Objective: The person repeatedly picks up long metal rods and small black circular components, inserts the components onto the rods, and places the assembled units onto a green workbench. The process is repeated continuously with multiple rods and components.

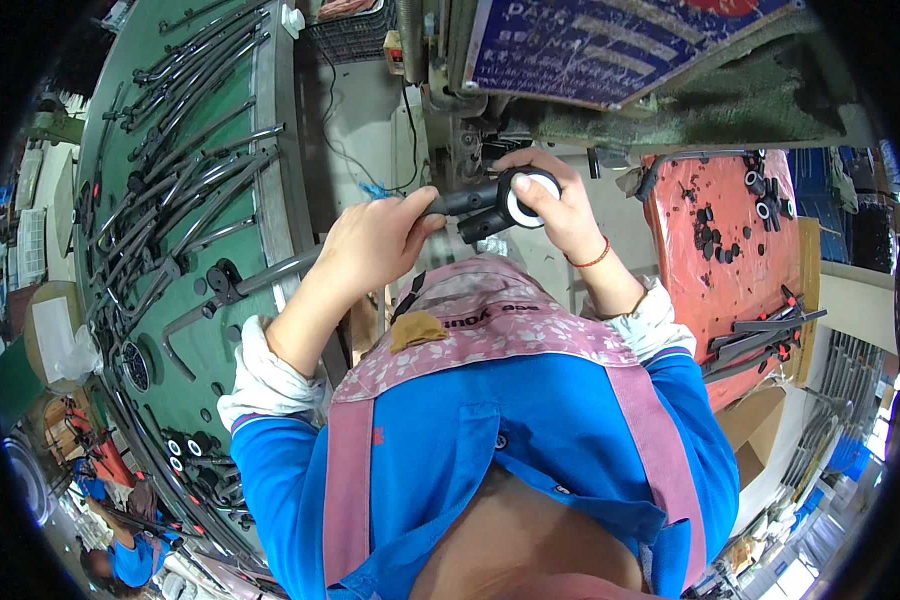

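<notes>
A black metal tube (467,199) is gripped by my left hand (382,238), its fingers wrapped round it near one end. What looks like the same tube runs on past my left wrist to a bent end over the green table. My right hand (560,205) holds a small wheel (527,199) with a black rim and a white hub, thumb on the hub and fingers behind. The wheel sits at the tube's end; whether it is fastened there I cannot tell. A short black tubular piece (483,226) juts out beside the wheel, below the tube.
On my left a green table (195,350) bears many black bent tubes (195,80) and several small wheels (177,448). A red-covered table (670,240) on my right holds small black parts and wheels. Ahead stands a green machine (710,115) with a blue sign (610,45).
</notes>
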Demonstrator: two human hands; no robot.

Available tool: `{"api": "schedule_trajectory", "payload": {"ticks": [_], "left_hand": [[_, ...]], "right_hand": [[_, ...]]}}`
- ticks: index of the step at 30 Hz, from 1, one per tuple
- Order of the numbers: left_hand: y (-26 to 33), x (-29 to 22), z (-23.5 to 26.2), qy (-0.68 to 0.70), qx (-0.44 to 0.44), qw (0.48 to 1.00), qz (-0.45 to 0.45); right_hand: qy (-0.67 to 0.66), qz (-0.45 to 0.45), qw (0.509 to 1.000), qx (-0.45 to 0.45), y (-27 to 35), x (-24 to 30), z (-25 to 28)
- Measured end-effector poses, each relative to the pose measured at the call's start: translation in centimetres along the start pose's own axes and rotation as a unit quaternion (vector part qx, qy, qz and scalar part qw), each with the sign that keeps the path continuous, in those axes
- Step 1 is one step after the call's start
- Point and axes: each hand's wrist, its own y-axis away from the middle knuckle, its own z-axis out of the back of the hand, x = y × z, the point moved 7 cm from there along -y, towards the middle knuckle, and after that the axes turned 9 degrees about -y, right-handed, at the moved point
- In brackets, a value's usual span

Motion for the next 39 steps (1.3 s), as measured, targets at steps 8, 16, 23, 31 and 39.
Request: {"api": "schedule_trajectory", "payload": {"ticks": [8,16,23,31,39], "left_hand": [[-5.2,0.7,1.4,-0.023,0.006,1.0,0.012],[-7.0,3.2,-1.2,0.044,0.093,0.994,0.039],[-4.6,4.3,-1.4,-0.044,-0.034,0.998,0.031],[2.2,7.4,0.1,-0.089,-0.214,0.973,-0.001],[2.2,8.2,-0.2,-0.076,-0.202,0.976,0.023]], "right_hand": [[0.162,-0.081,0.982,-0.047,-3.2,-2.5,4.8],[0.064,-0.168,0.981,-0.07,-4.6,-9.2,6.0],[0.375,-0.047,0.925,-0.048,-4.3,-7.5,4.8],[0.511,0.145,0.845,-0.069,-3.5,-9.6,7.7],[0.235,0.065,0.966,-0.081,-4.7,-10.6,7.2]]}}
